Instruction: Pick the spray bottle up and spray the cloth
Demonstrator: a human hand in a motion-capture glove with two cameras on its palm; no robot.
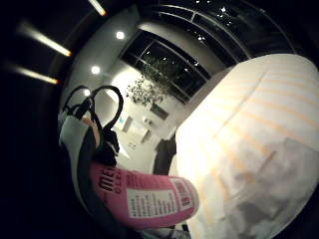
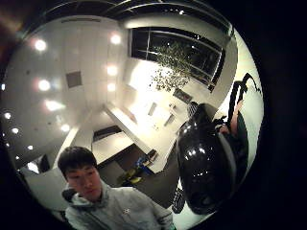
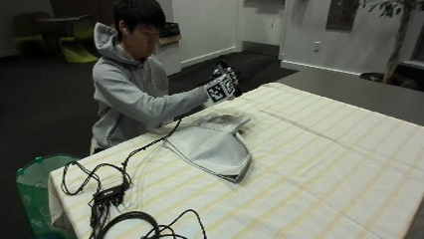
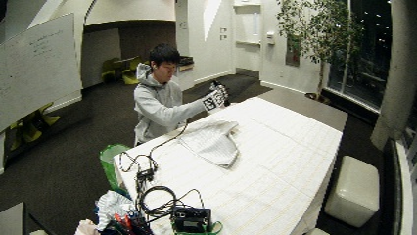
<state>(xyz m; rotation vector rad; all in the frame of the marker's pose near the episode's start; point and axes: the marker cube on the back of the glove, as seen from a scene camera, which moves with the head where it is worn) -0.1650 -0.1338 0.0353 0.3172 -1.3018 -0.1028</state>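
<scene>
Beside table [image 3: 331, 149]: cloth [image 3: 212, 147], raised right hand [image 3: 222, 85].

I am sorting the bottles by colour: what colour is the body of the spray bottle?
Pink, with a white label; the spray bottle shows best in the little finger side palm view.

The right hand [image 3: 222, 84] is raised above the table edge, fingers curled.

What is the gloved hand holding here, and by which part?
The gloved right hand holds a pink spray bottle, raised above the table. The fingers wrap its upper part, near the black head.
</scene>
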